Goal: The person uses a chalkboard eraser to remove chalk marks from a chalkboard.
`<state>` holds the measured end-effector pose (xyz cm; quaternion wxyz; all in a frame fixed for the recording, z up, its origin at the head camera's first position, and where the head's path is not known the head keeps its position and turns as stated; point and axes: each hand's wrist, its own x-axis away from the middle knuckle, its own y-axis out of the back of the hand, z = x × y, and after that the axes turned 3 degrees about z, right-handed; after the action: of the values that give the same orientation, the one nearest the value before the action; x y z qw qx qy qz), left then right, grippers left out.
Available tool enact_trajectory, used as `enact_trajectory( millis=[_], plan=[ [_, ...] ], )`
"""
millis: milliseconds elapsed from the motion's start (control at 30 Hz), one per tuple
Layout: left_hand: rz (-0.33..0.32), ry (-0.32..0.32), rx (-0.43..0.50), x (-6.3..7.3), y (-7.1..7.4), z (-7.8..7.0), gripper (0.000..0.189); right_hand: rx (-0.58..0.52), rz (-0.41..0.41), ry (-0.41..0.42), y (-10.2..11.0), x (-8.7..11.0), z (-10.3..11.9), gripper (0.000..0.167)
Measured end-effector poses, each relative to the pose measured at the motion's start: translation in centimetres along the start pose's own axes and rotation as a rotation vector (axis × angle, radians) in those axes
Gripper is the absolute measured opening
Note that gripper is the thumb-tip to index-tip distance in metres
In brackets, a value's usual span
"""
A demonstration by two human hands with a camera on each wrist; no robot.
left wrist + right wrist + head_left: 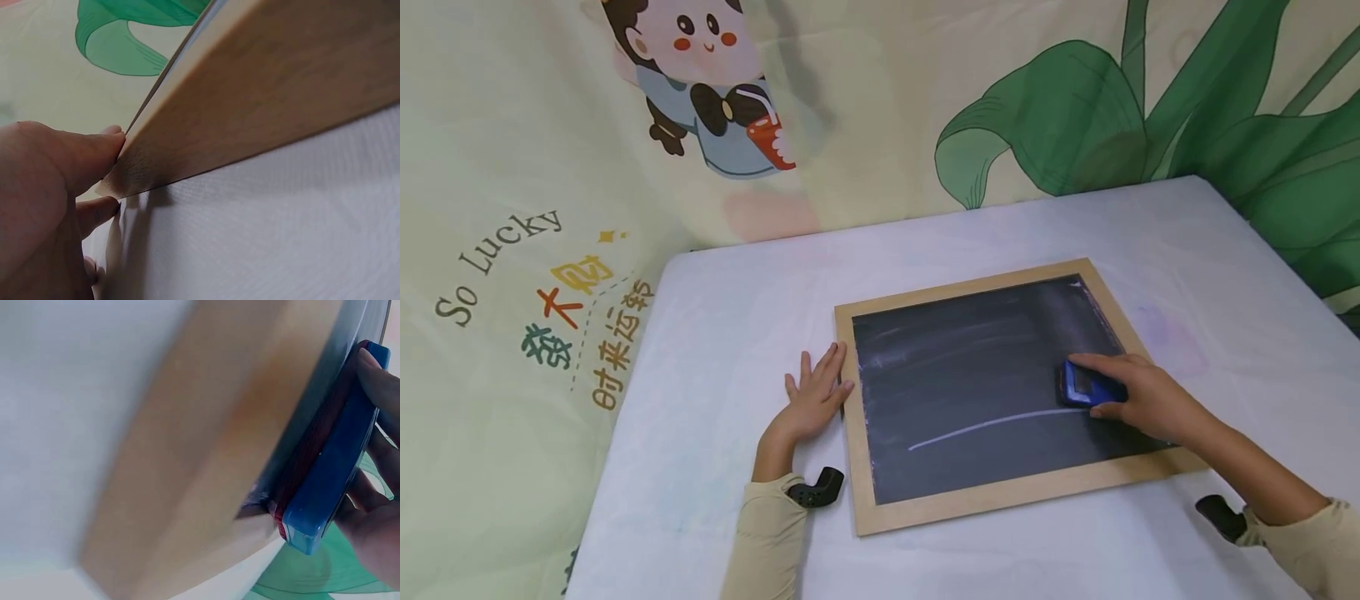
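A small chalkboard (955,375) in a pale wooden frame (857,492) lies slightly askew on the table. My right hand (1157,404) grips a blue chalkboard eraser (1101,390) between thumb and fingers. In the right wrist view the dark red felt underside of the eraser (331,459) faces the slate. One white chalk line (977,429) runs across the lower board, its right end reaching the eraser. My left hand (815,398), fingers spread, touches the frame's left side. The left wrist view shows the thumb on the frame's upper edge (169,94).
A white cloth (700,400) covers the table. Behind and left hangs a printed curtain (865,108) with a cartoon figure, large green leaves and lettering. Black devices are strapped at the left wrist (820,489) and right wrist (1221,515). Faint chalk smears mark the upper slate.
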<state>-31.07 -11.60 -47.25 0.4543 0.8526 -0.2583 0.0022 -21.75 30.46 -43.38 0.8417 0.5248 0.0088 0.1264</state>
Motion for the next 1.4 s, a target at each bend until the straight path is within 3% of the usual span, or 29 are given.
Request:
enact_trajectory(
  millis=[233, 500, 833, 1033, 1233, 1400],
  plan=[
    [-0.016, 0.004, 0.008, 0.6, 0.5, 0.4, 0.061, -0.039, -0.020, 0.002, -0.7, 1.0, 0.8, 0.072],
    [-0.033, -0.002, 0.003, 0.6, 1.3, 0.6, 0.061, 0.002, -0.070, 0.036, -0.9, -0.9, 2.8, 0.071],
    [-0.018, 0.002, 0.022, 0.3, 1.4, 0.7, 0.062, 0.002, -0.081, 0.189, -3.9, -4.1, 9.6, 0.069],
    [-0.051, 0.028, 0.028, 0.4, 1.3, 0.8, 0.061, -0.001, -0.006, 0.329, -6.5, -5.9, 15.0, 0.065],
    [-0.041, -0.011, 0.045, 0.1, 0.6, 0.5, 0.060, -0.005, 0.075, 0.423, -8.7, -6.0, 19.0, 0.060],
    [-0.038, -0.020, 0.047, 0.0, 0.3, 0.2, 0.059, 0.034, 0.069, 0.435, -9.0, -5.7, 20.0, 0.060]
  ],
)
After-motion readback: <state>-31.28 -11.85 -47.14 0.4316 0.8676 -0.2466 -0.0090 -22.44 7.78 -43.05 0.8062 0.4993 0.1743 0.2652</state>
